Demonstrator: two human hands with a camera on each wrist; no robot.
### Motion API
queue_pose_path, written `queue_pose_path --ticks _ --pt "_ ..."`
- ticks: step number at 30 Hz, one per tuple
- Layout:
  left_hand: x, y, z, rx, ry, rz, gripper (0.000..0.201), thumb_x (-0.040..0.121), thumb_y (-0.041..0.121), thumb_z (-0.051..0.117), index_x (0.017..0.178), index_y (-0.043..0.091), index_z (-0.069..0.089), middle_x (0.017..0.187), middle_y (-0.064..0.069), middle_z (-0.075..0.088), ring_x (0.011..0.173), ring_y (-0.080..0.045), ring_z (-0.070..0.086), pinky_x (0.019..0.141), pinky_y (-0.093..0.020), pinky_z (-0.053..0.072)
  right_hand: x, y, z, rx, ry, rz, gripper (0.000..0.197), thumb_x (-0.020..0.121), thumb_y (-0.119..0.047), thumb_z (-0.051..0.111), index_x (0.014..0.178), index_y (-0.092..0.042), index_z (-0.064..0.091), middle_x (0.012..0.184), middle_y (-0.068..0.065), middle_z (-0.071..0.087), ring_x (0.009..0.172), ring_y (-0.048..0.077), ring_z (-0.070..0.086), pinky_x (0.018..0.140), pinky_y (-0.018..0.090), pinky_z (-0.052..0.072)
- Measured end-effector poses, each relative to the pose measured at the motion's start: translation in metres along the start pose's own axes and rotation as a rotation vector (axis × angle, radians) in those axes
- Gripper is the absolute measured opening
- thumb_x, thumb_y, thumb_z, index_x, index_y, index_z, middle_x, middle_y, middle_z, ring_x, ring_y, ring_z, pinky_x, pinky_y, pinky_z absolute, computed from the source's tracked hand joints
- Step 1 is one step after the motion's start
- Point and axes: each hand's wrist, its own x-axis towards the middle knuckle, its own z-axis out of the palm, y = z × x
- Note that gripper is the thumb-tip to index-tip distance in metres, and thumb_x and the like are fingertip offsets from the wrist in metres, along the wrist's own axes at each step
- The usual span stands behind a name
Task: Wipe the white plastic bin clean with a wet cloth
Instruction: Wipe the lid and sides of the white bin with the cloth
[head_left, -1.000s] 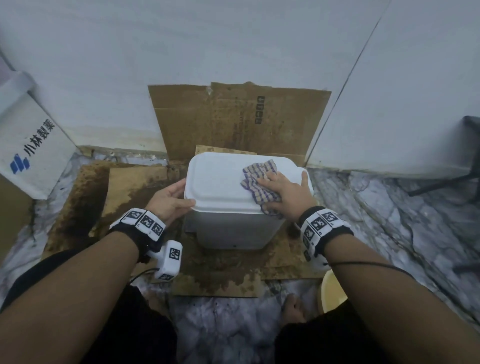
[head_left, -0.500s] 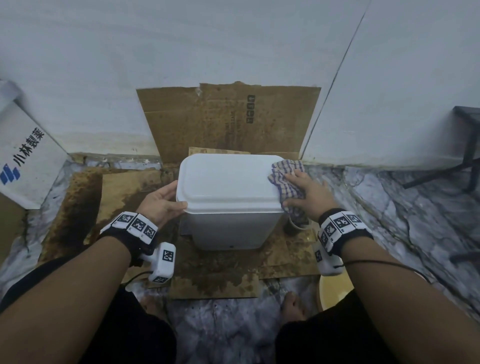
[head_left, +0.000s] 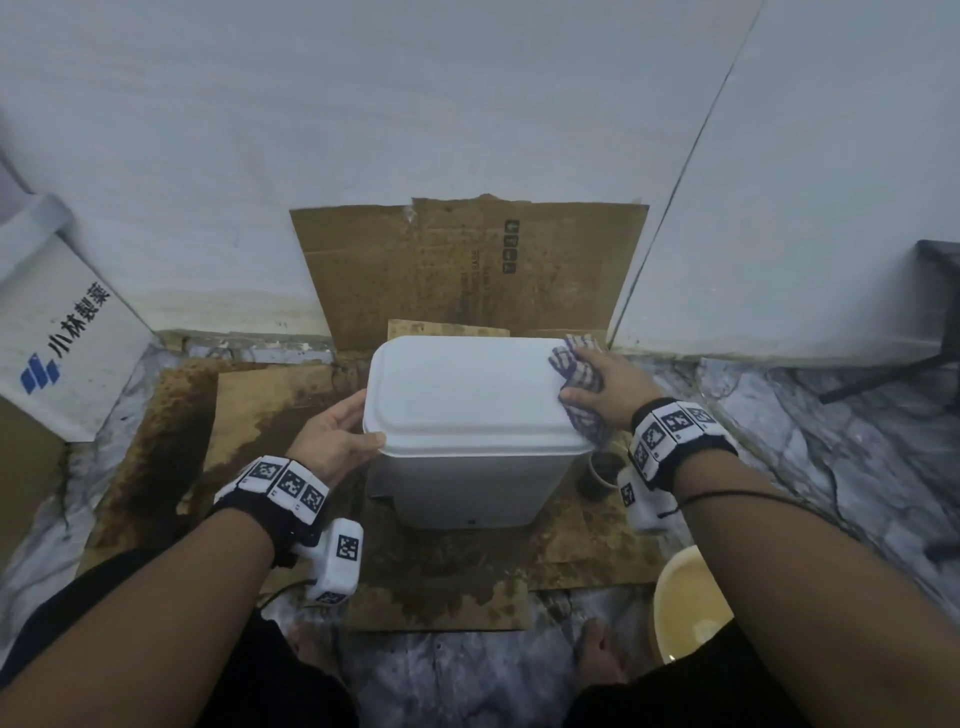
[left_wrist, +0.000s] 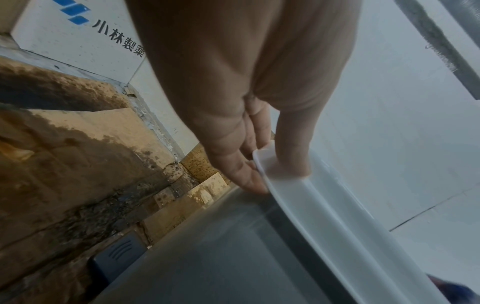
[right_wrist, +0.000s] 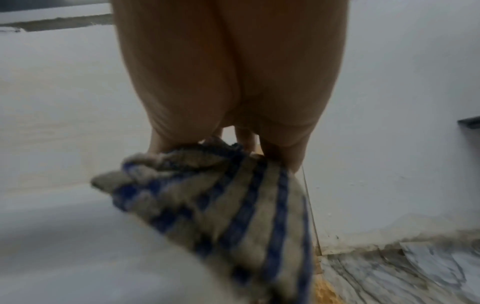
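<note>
White, smooth plastic makes up the bin (head_left: 470, 415) – a boxy shape with rounded corners and a lid whose thin rim stands out a little over the walls. It stands on stained, wet-looking cardboard (head_left: 452, 566) on the marble-patterned floor, between the two hands. It is probably light and rather stiff, and its glossy skin may turn slippery when damp, so it could slide or tip under a push from one side only.

The left hand (head_left: 335, 439) grasps the lid rim at the corner: in the left wrist view the thumb lies on top of the rim and the fingers (left_wrist: 246, 176) curl under it. This lip seems the best place for a grip, because the flat walls give nothing to catch.

On the side opposite to that grip, the right hand (head_left: 605, 387) holds the cloth (head_left: 582, 384) bunched against the far right edge of the lid, thumb and fingers closed around it. The cloth is soft, a checked blue and grey weave, thick and crumpled – it folds easily over the rim and hangs down the side wall below the hand.
</note>
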Motion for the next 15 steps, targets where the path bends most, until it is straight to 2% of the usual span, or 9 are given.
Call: queue_pose_path --ticks 2,4,6,8,12,15 --pt "0.000 -0.001 -0.001 0.006 -0.008 0.003 0.070 0.080 -0.021 0.058 0.139 0.018 0.053 0.133 0.000 0.062 0.117 -0.026 0.063 0.086 -0.041 0.058 0.018 -0.011 -0.002 -0.083 -0.077 0.004 0.089 0.081 -0.059 0.065 0.152 -0.027 0.024 0.158 0.007 0.028 0.139 0.030 0.036 0.114 0.042 0.031" --pt "0.000 -0.002 -0.003 0.003 -0.014 0.003 0.070 0.080 -0.019 0.060 0.137 0.021 0.054 0.134 0.002 0.062 0.119 -0.026 0.062 0.092 -0.046 0.055 0.035 -0.025 -0.002 -0.182 -0.125 0.000 0.098 0.074 -0.074 0.059 0.153 -0.030 0.019 0.157 0.010 0.029 0.137 0.035 0.038 0.112 0.046 0.033" --pt "0.001 -0.004 -0.006 0.010 -0.032 0.002 0.070 0.079 -0.015 0.065 0.134 0.026 0.057 0.134 0.005 0.062 0.120 -0.027 0.061 0.097 -0.052 0.051 0.050 -0.042 0.003 -0.297 -0.156 -0.019 0.107 0.065 -0.088 0.050 0.151 -0.033 0.019 0.156 0.011 0.029 0.136 0.038 0.036 0.112 0.050 0.032" --pt "0.000 -0.005 -0.006 0.023 -0.049 -0.010 0.069 0.080 -0.012 0.066 0.130 0.034 0.059 0.132 0.010 0.063 0.118 -0.024 0.062 0.096 -0.051 0.052 0.063 -0.062 0.012 -0.394 -0.181 -0.087 0.112 0.061 -0.094 0.041 0.151 -0.031 0.021 0.155 0.010 0.031 0.137 0.037 0.034 0.113 0.051 0.030" --pt "-0.003 -0.005 -0.001 -0.028 -0.082 -0.039 0.068 0.084 -0.016 0.058 0.123 0.041 0.059 0.127 0.014 0.065 0.110 -0.020 0.067 0.084 -0.042 0.058 0.072 -0.122 0.038 -0.456 -0.197 -0.243 0.107 0.067 -0.089 0.045 0.153 -0.032 0.018 0.156 0.006 0.031 0.140 0.032 0.032 0.115 0.053 0.019" --pt "-0.003 -0.003 0.000 -0.063 -0.088 -0.045 0.069 0.085 -0.019 0.053 0.125 0.036 0.058 0.124 0.012 0.067 0.106 -0.019 0.069 0.080 -0.039 0.059 0.070 -0.166 0.051 -0.485 -0.242 -0.296 0.105 0.070 -0.086 0.048 0.153 -0.032 0.015 0.157 0.004 0.030 0.142 0.029 0.031 0.115 0.053 0.012"
